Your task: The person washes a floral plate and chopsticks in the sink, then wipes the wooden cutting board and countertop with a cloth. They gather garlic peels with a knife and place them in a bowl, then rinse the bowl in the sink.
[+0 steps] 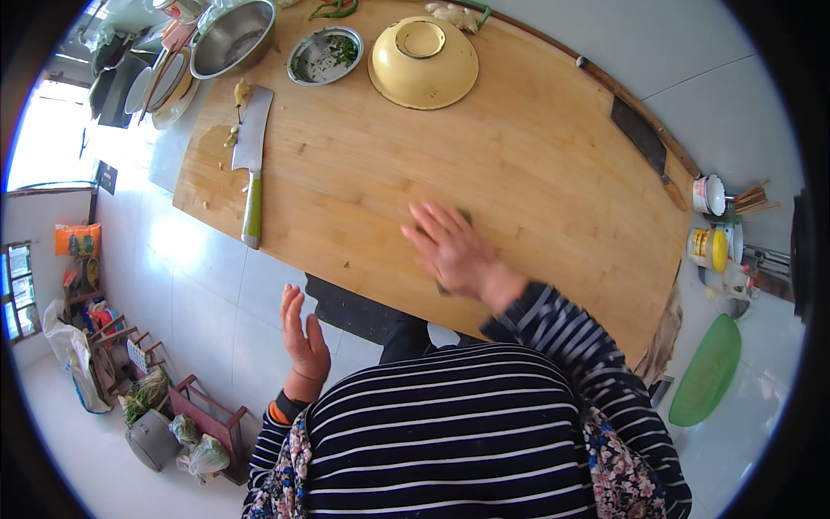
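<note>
My right hand (454, 250) lies palm down over a dark, flat piece (464, 215) on the wooden board (551, 194); only its edges show past the fingers and palm, and I cannot tell what it is. The hand is slightly blurred. Off the board's near edge, my left hand (305, 337) is raised with its fingers up and nothing in it. To the left on the board lies a cleaver (253, 149) with a green handle, beside small pale scraps (231, 136). A yellow enamel bowl (421, 71) rests upside down at the far side.
Beside the yellow bowl stands a metal dish (324, 55) with chopped greens, then a steel basin (235, 39). Ginger (454, 16) and green peppers (334, 8) lie at the far edge. A dark-bladed knife (639, 133) lies along the right edge, near jars (707, 249) and a green tray (707, 371).
</note>
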Available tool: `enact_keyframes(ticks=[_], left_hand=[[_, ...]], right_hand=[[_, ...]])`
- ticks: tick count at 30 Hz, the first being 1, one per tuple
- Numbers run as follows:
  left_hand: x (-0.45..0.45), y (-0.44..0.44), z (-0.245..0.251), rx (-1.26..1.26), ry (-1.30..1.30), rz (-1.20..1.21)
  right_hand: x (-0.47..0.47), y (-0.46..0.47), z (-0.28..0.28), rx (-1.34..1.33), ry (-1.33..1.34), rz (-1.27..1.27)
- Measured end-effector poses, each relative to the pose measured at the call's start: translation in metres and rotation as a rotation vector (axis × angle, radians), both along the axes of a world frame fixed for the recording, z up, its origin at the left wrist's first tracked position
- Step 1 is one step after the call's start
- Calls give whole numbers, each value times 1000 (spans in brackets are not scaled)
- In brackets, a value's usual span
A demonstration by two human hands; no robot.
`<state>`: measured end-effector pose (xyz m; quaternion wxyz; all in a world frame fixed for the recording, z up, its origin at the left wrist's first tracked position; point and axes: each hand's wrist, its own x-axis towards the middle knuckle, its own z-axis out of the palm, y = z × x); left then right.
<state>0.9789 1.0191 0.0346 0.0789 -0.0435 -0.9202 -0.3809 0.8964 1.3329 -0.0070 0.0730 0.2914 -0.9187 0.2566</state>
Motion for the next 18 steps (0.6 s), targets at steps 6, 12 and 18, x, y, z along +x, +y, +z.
enact_keyframes(ticks=[6, 12, 18], left_hand=[[-80, -22, -16, -49, 172, -196], [-146, -8, -47, -99, 226, -220], [-149, -1, -46, -168, 179, -179]], right_hand=[[129, 168, 13, 341, -165, -794], [7, 158, -13, 31, -24, -874], [8, -43, 4, -41, 4, -27]])
